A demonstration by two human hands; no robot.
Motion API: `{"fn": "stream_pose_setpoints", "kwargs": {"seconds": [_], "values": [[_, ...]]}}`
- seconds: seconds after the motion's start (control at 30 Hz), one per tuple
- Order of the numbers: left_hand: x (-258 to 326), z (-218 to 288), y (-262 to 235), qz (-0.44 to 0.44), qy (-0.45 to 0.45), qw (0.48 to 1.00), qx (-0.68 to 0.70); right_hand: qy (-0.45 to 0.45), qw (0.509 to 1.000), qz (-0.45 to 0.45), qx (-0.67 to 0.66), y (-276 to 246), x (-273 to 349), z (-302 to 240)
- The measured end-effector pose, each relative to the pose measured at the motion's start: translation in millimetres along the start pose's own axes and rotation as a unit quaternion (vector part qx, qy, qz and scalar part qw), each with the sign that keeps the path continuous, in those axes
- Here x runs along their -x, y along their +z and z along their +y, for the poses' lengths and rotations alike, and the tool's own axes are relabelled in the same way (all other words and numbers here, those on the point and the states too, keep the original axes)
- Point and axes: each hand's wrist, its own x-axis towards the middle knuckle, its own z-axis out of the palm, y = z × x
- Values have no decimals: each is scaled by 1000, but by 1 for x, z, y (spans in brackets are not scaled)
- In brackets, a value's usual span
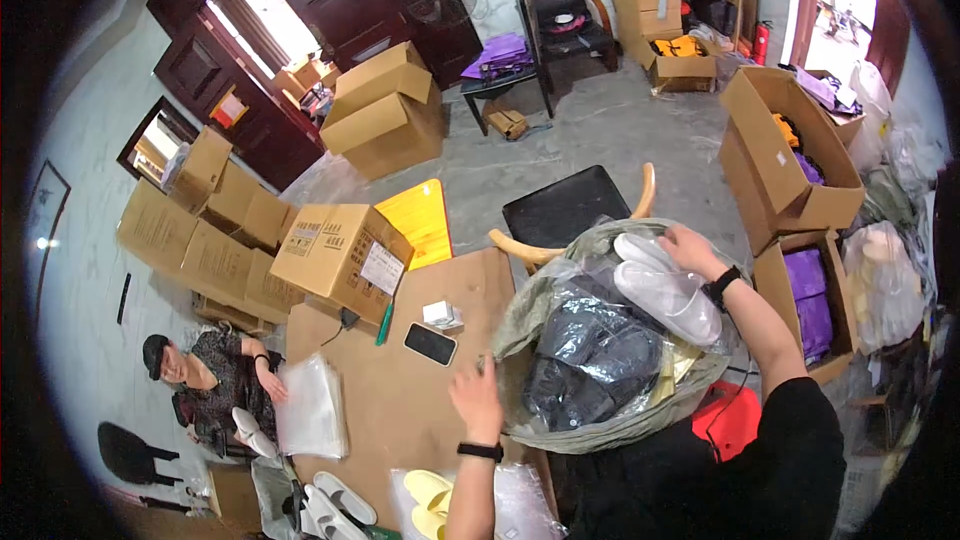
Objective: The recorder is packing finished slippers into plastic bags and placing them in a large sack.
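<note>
Head view, far left: a seated co-worker's hand [272, 387] rests on a stack of clear plastic bags [312, 408] at the edge of the brown wooden table [400, 410], steadying it.
Table middle: black smartphone [431, 344] lies flat beside a small white box [440, 314].
Left hand [476, 398]: fingers spread, holding nothing, at the rim of the big grey-green woven sack [600, 425], seemingly bracing it open.
Right hand [688, 248]: closed over 1 pair of white slippers in clear wrap [665, 290] at the sack's top.

free: bare worktop [400, 390] centre frame | blocked: sack [600, 420] right, phone [431, 344] and carton [340, 255] above
</note>
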Motion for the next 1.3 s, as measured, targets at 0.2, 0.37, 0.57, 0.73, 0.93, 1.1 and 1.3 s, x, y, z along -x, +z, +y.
{"fn": "stream_pose_setpoints", "kwargs": {"seconds": [0.2,0.37,0.57,0.73,0.93,1.1,1.3], "values": [[-43,-2,51,-79,31,995,-46,-162,981,-102,-31,49,12,-61],[-79,-8,36,-43,-120,985,120,-244,962,-113,-36,56,35,-56],[-100,-17,66,31,-291,889,353,-325,928,-172,66,76,41,-63],[-103,-11,52,-32,-343,854,389,-308,917,-250,38,88,21,-64],[-90,-1,30,-41,-246,905,344,-196,946,-221,132,123,-37,-50],[-54,-14,36,-27,-182,930,318,-236,940,-167,182,148,-59,-41],[-8,-13,25,-125,-213,898,363,-225,938,-246,96,141,-89,-42]]}}
